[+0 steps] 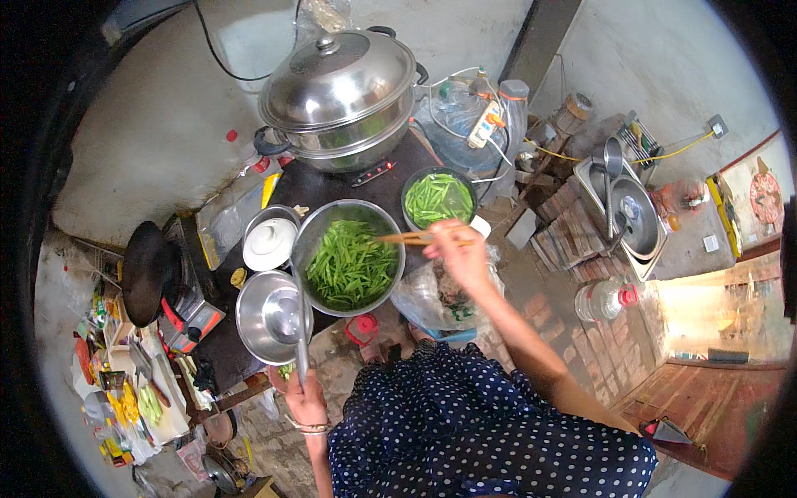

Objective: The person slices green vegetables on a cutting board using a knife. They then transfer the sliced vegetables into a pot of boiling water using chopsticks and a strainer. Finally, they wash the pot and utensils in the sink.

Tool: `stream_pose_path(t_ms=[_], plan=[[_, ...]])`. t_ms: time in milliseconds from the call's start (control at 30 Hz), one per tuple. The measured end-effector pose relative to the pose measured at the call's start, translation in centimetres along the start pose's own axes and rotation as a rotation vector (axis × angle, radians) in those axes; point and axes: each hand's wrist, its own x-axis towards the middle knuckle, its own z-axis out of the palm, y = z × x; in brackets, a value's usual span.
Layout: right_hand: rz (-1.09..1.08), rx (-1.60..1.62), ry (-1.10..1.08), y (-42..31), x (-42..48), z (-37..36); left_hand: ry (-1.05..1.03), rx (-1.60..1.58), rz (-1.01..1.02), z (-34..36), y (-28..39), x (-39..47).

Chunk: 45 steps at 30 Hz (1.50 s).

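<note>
A metal bowl (391,289) full of cut green vegetable strips (350,266) stands on the dark table before me. My right hand (459,250) grips wooden chopsticks (405,238), whose tips reach over the right part of this bowl. My left hand (304,401) is closed on the long metal handle of a utensil (302,336); the handle passes over the bowl's left rim, and the head cannot be made out. Behind my right hand, a smaller bowl (408,218) holds more green strips. An empty-looking metal bowl (255,317) stands at the left, near a white lidded pot (269,244).
A large lidded steamer pot (339,93) stands at the table's back. A dark wok (144,274) and packed shelf goods lie left. A plastic bag (417,292) is at the table's front right. Farther right are a power strip (485,124), a metal sink (650,264) and a water jug (598,301).
</note>
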Motion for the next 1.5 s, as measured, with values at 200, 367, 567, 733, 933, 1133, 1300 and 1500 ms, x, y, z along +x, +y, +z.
stream_pose_path(t_ms=[200,367,567,733,933,1133,1300,1500], plan=[[-0.023,-0.081,0.242,-2.9,3.0,-8.2,-0.16,-0.393,0.011,0.7,2.0,1.4],[-0.06,-0.207,0.027,0.4,4.6,-5.5,-0.325,-0.454,-0.062,3.3,3.0,2.7],[-0.224,-0.4,0.033,2.7,6.7,-5.6,-0.46,-0.288,-0.069,7.9,5.3,3.5],[-0.166,-0.292,0.104,0.4,6.5,-8.8,-0.502,-0.197,-0.063,10.0,6.2,3.7],[-0.109,-0.475,0.077,-4.4,5.9,-11.8,-0.364,0.266,0.267,12.1,5.9,5.0],[-0.143,-0.938,0.031,-0.7,6.2,-9.5,-0.29,0.46,0.549,13.7,5.6,5.6],[-0.153,-0.576,0.328,4.2,7.3,-10.3,-0.312,0.511,0.52,14.9,4.7,5.2],[-0.172,-0.244,0.422,3.8,7.6,-6.9,-0.436,0.268,0.226,14.9,4.1,4.8]])
